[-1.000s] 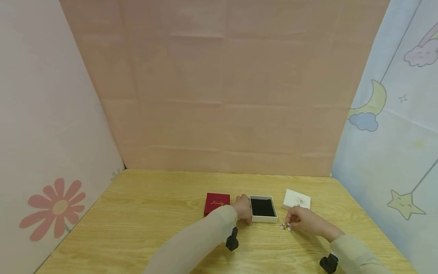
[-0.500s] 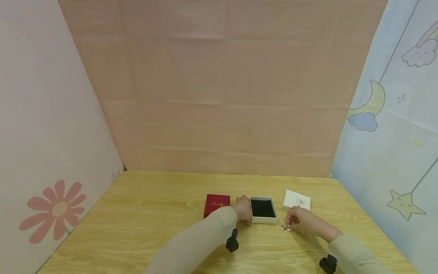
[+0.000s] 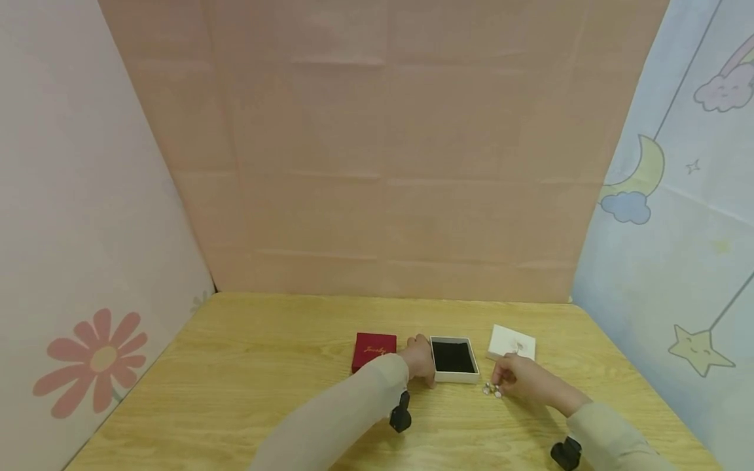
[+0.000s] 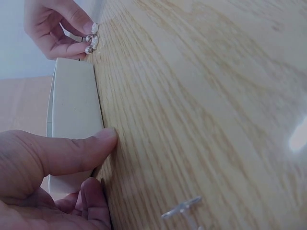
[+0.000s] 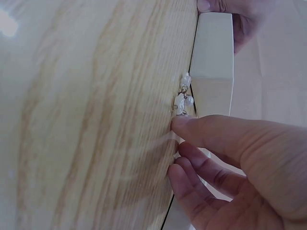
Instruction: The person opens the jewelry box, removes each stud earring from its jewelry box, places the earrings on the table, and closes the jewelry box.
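Observation:
My left hand (image 3: 419,360) holds the left side of an open white box (image 3: 456,377) with a black lining. In the left wrist view, its thumb (image 4: 91,151) lies against the box wall (image 4: 74,100) and its other fingers curl by the corner. My right hand (image 3: 524,379) is low at the table to the right of the box. In the right wrist view, its thumb and a finger pinch the end of small white, beaded jewelry (image 5: 181,101), which looks like earrings. The pinched part is partly hidden. In the head view, the jewelry (image 3: 491,390) lies at the fingertips.
A red box (image 3: 372,347) with gold lettering sits left of my left hand. The white lid (image 3: 509,339) lies behind my right hand. All stand on a wood-grain table (image 3: 265,366), with a plain backdrop (image 3: 383,196) behind and printed cloths at both sides.
Both hands stay almost in place. The jewelry at the right fingertips shifts very slightly; the boxes have not moved.

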`<action>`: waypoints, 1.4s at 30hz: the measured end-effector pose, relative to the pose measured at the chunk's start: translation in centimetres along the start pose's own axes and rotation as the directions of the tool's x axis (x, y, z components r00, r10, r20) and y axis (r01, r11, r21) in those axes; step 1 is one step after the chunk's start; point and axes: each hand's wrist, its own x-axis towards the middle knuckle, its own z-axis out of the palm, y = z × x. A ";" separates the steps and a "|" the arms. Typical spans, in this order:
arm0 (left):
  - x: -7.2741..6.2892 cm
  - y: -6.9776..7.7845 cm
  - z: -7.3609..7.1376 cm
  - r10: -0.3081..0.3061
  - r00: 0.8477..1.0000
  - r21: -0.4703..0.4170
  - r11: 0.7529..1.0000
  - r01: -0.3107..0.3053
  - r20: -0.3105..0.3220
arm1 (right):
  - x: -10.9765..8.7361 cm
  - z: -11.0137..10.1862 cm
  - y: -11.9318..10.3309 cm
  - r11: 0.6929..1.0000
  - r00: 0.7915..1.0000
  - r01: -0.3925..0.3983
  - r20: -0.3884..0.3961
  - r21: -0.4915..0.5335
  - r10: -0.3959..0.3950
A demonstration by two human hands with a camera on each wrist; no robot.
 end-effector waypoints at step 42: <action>0.6 -0.2 0.5 0.005 1.000 -0.009 1.000 -0.005 -0.012 | 1.1 -5.4 1.4 0.997 0.976 -0.010 -0.217 0.083 0.028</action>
